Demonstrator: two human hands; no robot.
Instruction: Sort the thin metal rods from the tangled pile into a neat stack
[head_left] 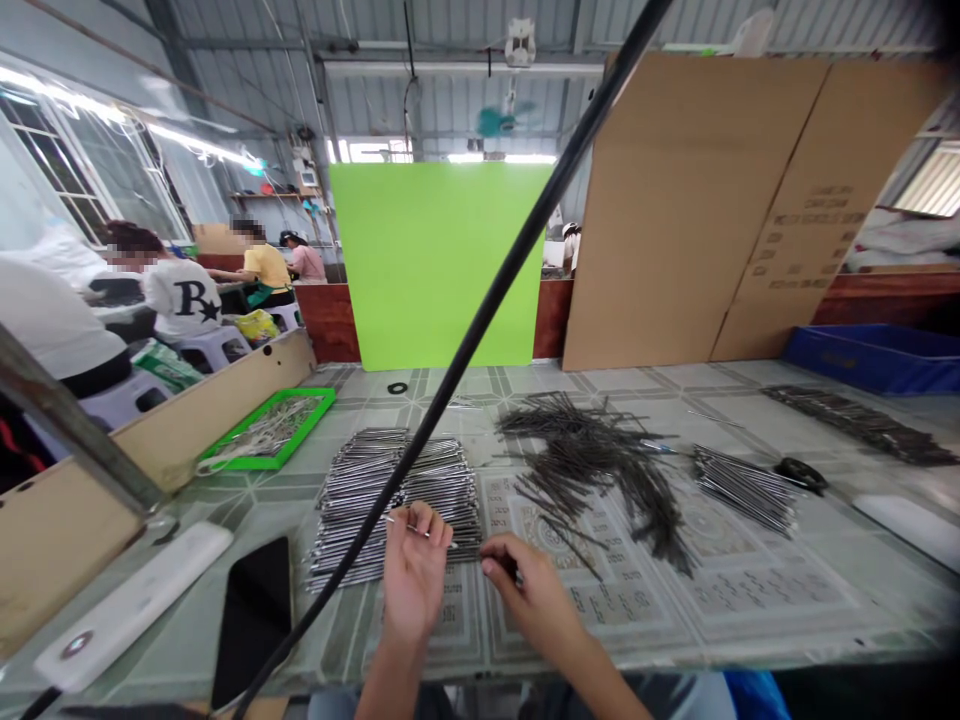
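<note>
My left hand (415, 572) is pinched on a thin metal rod (421, 532) at the near edge of a neat stack of metal rods (397, 490). Just to its right, my right hand (525, 592) is closed on a small dark piece whose make I cannot tell; it rests on the patterned table (750, 590). A loose tangle of dark rods (600, 465) lies beyond the right hand. A smaller tidy bundle of rods (742, 487) lies further right.
A green tray (266, 430) of rods sits at left by a wooden board (187, 420). A black phone (251, 615) and white power strip (127, 605) lie near left. A black cable (480, 320) crosses the view. Blue crate (870, 355), cardboard (712, 210), seated people far left.
</note>
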